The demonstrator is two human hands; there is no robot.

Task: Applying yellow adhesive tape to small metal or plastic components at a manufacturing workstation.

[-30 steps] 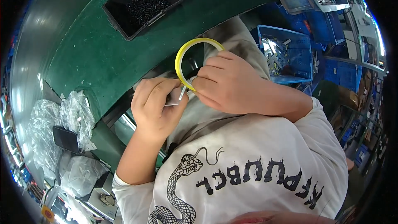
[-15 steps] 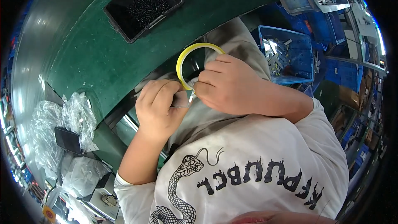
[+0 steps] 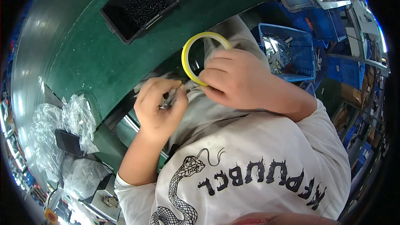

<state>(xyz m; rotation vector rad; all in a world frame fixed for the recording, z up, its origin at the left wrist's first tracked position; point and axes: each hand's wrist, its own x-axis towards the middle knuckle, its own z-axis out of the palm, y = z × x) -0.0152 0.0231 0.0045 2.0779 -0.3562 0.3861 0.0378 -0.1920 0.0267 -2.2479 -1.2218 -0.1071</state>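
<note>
My right hand point(image 3: 237, 79) is closed on a roll of yellow tape point(image 3: 187, 60), a thin ring that stands out past the fingers toward the upper left. Left of it, my left hand point(image 3: 157, 106) is closed, thumb and forefinger pinched together. A small, shiny, greyish piece point(image 3: 166, 101) shows in the gap between those fingers; its kind is too hidden to tell. The hands are apart, above my lap at the edge of the green worktable point(image 3: 104, 73).
A black bin point(image 3: 121, 21) of small dark parts sits on the table. Blue crates point(image 3: 298, 54) with metal pieces stand at the right. Clear plastic bags point(image 3: 48, 129) and a dark flat box point(image 3: 68, 142) lie at the left.
My hands have drawn apart. The right hand has moved slightly up and right with the tape roll. The flat, pale piece seen between the hands is now mostly hidden in my left fingers.
</note>
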